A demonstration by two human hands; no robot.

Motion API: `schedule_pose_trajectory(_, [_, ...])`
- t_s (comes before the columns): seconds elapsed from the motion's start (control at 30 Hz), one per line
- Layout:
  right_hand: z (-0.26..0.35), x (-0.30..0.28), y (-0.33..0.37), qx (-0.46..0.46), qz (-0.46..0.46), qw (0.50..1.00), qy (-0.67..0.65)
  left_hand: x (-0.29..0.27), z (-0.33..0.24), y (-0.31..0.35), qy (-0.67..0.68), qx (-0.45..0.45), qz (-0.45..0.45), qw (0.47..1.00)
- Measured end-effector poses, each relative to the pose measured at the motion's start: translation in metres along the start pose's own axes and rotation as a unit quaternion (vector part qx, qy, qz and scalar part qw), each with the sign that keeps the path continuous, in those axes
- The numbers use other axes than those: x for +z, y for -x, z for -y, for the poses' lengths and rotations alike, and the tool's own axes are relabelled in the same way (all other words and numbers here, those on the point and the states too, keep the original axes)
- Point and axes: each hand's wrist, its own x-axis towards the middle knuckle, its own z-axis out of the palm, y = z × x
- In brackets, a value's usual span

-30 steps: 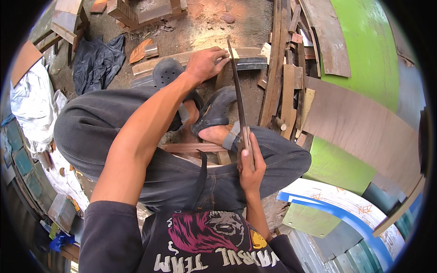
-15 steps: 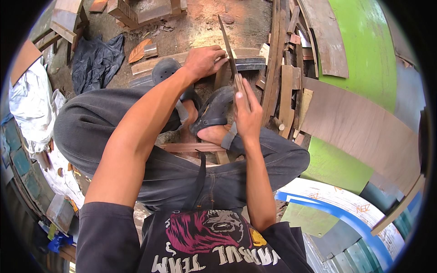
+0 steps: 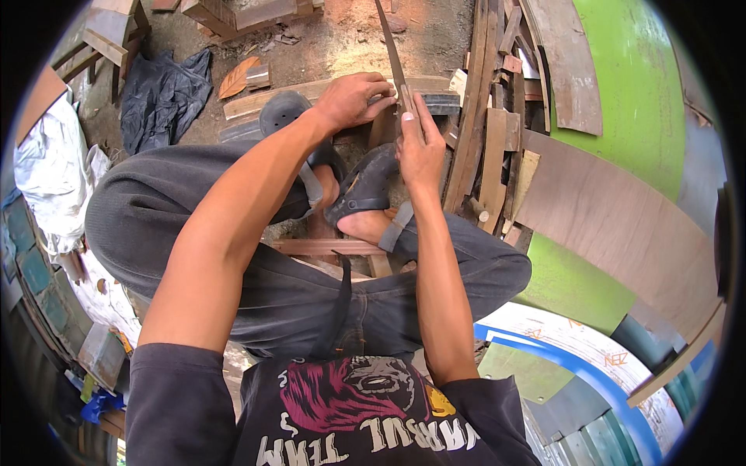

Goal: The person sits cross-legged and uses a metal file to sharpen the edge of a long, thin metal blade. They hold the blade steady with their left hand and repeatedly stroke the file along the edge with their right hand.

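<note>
My right hand [image 3: 420, 154] is wrapped around the wooden handle [image 3: 409, 104] of a handsaw. The saw's narrow dark blade [image 3: 391, 45] points away from me and runs out past the top of the picture. Just left of the blade, my left hand [image 3: 356, 101] has its fingers curled down on a wooden plank [image 3: 311, 91] lying crosswise beyond my feet. The plank's dark grey front edge [image 3: 441, 104] shows right of the saw. Below my left hand stands a wood piece [image 3: 381, 129], partly hidden. Where the teeth meet the wood is hidden.
Long wooden strips and offcuts [image 3: 491, 167] are heaped at the right, beside a brown plywood sheet [image 3: 614, 210] and green panels [image 3: 629, 85]. A black plastic sheet [image 3: 165, 97] and white cloth [image 3: 50, 163] lie left. My dark clogs [image 3: 365, 182] are close below the saw.
My right hand has pushed the saw forward, away from me, so the blade's tip has left the picture. My left hand stays at the plank, shifted slightly.
</note>
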Motion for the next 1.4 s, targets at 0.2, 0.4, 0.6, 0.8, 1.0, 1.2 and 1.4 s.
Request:
schedule_pose_trajectory(0.2, [-0.002, -0.069, 0.159, 0.013, 0.025, 0.993, 0.117, -0.003, 0.005, 0.014, -0.016, -0.013, -0.002, 1.000])
schedule_pose_trajectory(0.4, [-0.022, -0.034, 0.094, -0.045, -0.008, 0.998, 0.038, 0.004, 0.005, 0.013, 0.016, -0.001, -0.018, 1.000])
schedule_pose_trajectory(0.6, [-0.014, 0.006, -0.005, -0.061, -0.018, 0.998, 0.017, -0.002, 0.001, 0.001, -0.011, 0.017, 0.024, 0.999])
schedule_pose_trajectory(0.8, [-0.005, -0.069, 0.157, -0.018, 0.019, 0.996, 0.084, -0.006, 0.003, 0.013, -0.020, 0.001, -0.009, 1.000])
schedule_pose_trajectory(1.0, [-0.020, -0.047, 0.084, -0.082, 0.014, 0.996, 0.033, 0.007, 0.000, 0.009, 0.018, -0.005, -0.045, 0.999])
schedule_pose_trajectory(1.2, [-0.014, -0.031, 0.051, -0.075, 0.007, 0.996, 0.042, 0.005, -0.005, 0.004, -0.008, -0.017, -0.020, 1.000])
schedule_pose_trajectory(1.4, [0.017, -0.086, 0.196, -0.012, 0.016, 0.994, 0.112, 0.010, 0.008, 0.010, -0.023, 0.008, -0.053, 0.998])
